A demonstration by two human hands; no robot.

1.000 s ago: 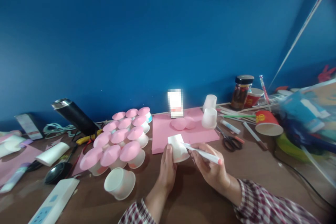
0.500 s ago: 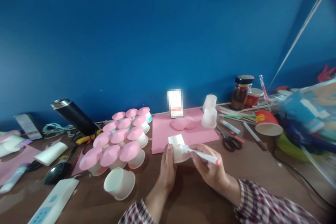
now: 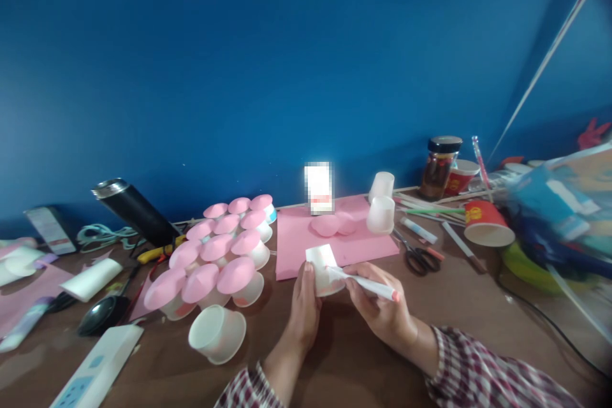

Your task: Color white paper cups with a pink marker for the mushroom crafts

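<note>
White cup point(image 3: 318, 261): located just to the near side of the pink sheet, between the two hands; narrow end up, tilted, its wall turned toward the pen.
Left hand point(image 3: 305, 304): closed on the left side of the cup, thumb lying along the wall — presumably to brace it against pen pressure.
Right hand point(image 3: 385, 307): clamped on a white marker point(image 3: 375, 286) with a reddish rear end; low writing angle, probably for fine control. Tip at the cup wall; actual contact cannot be confirmed.
Hand spacing: near each other, apart, with the cup between.
Pink cones point(image 3: 201, 282): seated on cups in close rows at left, likely to save space.
Bare cup point(image 3: 217, 333): on the near side of the rows, no cone fitted.
Pink sheet point(image 3: 296, 252): flat, far of the hands; carries pink discs point(image 3: 326, 225) and spare cups point(image 3: 381, 215) — apparently within reach.
Scissors point(image 3: 422, 261): right of the sheet, handles toward the near side.
</note>
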